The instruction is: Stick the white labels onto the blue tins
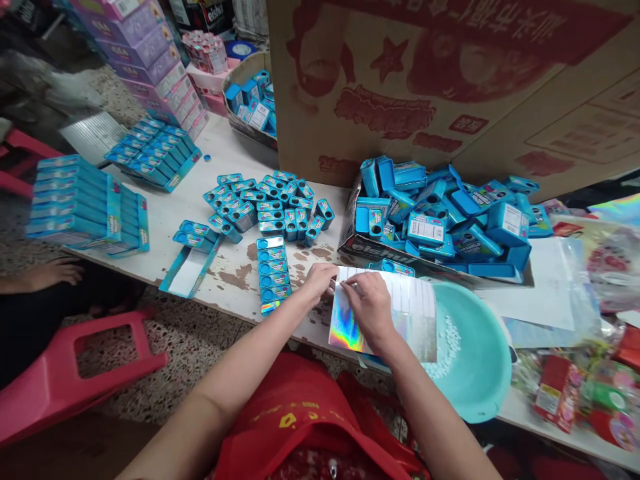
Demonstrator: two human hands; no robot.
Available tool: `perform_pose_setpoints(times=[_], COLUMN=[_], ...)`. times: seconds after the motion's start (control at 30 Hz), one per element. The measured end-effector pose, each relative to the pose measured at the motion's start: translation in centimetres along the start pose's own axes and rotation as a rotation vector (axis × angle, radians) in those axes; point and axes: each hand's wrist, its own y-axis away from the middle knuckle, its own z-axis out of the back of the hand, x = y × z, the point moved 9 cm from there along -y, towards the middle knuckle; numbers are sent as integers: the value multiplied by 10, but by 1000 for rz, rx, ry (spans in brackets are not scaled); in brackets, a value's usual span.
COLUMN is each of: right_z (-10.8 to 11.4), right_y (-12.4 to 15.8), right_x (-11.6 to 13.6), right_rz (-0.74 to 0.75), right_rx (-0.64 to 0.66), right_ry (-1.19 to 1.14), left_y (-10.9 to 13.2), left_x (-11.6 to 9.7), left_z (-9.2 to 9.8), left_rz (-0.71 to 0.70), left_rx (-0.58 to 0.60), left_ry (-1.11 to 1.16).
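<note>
A shiny holographic sheet (347, 333), marked into strips like a sticker sheet, lies in front of me by the table's edge. My left hand (320, 283) is closed at its upper left corner. Across the sheet reaches my right hand (371, 303), thumb and forefinger pinched at the left margin close to the left fingertips. Whether a strip has come loose between them is too small to tell. Left of my hands stands a row of small blue boxes (274, 275) with round recesses on top; the nearest one carries a shiny strip. The sheet partly overlaps a turquoise basin (480, 373) holding small white pieces.
Loose blue boxes fill a carton (373, 250) at the right; more boxes (270, 207) stand grouped mid-table. Filled display trays (90, 207) and a part-filled tray (187, 270) are at left. A large cardboard box (400, 87) blocks the back. Another person's hand (57, 273) rests near a pink stool (100, 353).
</note>
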Motion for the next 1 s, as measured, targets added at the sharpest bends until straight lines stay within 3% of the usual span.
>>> perform_pose_setpoints(times=[0.17,0.27,0.33,0.4,0.47,0.53,0.67,0.8,0.9,1.0], right_z=[45,42,29,8,-18,-45,-104,-150,-162,-158], right_y=[9,11,13,18,25,33,44,48,48,48], right_x=[16,19,25,36,50,65,72,41,23,26], right_rz=[-241,-365,-403,-436,-474,-484,-526,-641,-677,-673], right_rx=[-159,-154,-118,-70,-27,-20,-74,-140,-141,-105], right_ry=[-308,-442,-527,-606,-671,-690,-616,-489,-447,-493], left_y=[3,34,66,94,113,122,110,83,76,84], left_x=[-5,-28,-39,-34,-15,2,20,29,28,18], left_z=[8,28,34,39,59,90,149,187,198,194], left_rz=[-87,-288,-387,-329,-165,-62,-94,-180,-201,-224], left_rx=[-58,-114,-20,105,109,31,-34,-118,-151,-99], left_ry=[-57,16,43,14,-16,-40,-159,-432,-548,-569])
